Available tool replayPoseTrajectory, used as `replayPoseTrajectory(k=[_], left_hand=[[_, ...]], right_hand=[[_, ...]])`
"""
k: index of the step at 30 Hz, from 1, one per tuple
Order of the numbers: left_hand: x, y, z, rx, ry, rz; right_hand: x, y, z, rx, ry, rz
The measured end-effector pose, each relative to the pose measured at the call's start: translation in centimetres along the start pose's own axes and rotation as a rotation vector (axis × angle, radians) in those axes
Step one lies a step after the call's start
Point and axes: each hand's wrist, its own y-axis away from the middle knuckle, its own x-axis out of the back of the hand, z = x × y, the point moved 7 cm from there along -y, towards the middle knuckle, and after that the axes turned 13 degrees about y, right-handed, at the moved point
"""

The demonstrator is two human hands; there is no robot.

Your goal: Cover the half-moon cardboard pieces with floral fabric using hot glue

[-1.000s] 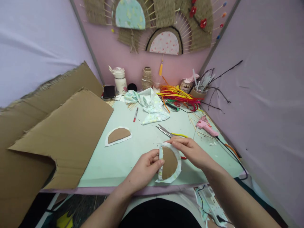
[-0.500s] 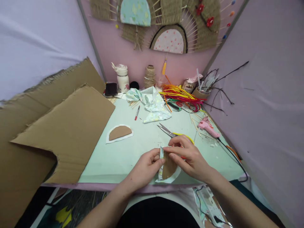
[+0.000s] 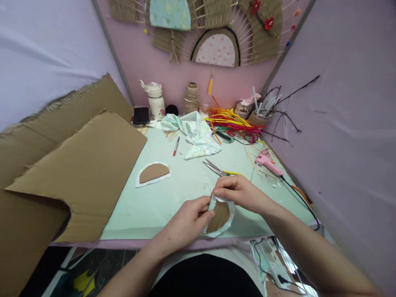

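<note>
Between my hands, near the table's front edge, is a half-round cardboard piece (image 3: 220,216) with pale fabric around its edge. My left hand (image 3: 192,216) pinches its straight left side, thumb on the cardboard and fingers behind. At the top corner my right hand (image 3: 236,190) is closed on the fabric edge, thumb pressed against the fingers. Just behind the right hand lie scissors (image 3: 215,167) with open blades and a yellow handle, partly hidden. A second half-round cardboard piece (image 3: 154,173) rests on white-edged fabric to the left.
Large cardboard sheets (image 3: 93,165) lean over the table's left side. A pink glue gun (image 3: 269,163) with a black cord lies at right. Behind are crumpled floral fabric (image 3: 201,140), a red-tipped pen (image 3: 176,146), colourful pipe cleaners (image 3: 235,121), a twine spool (image 3: 192,99) and a bottle (image 3: 156,101).
My right hand has drawn its fingers together at the top corner and folded the fabric edge there over the cardboard. My left hand keeps its hold. The view has shifted slightly.
</note>
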Motion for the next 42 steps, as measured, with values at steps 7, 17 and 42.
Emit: replayPoseTrajectory(k=[7, 17, 42], left_hand=[[-0.1, 0.1, 0.1, 0.001, -0.003, -0.012], [0.5, 0.0, -0.1, -0.003, 0.087, 0.03], [0.1, -0.4, -0.4, 0.063, 0.512, 0.089]], right_hand=[[0.3, 0.8, -0.4, 0.106, 0.165, -0.03], [1.3, 0.5, 0.4, 0.002, 0.007, -0.067], [1.2, 0.6, 3.8, -0.142, -0.197, 0.08]])
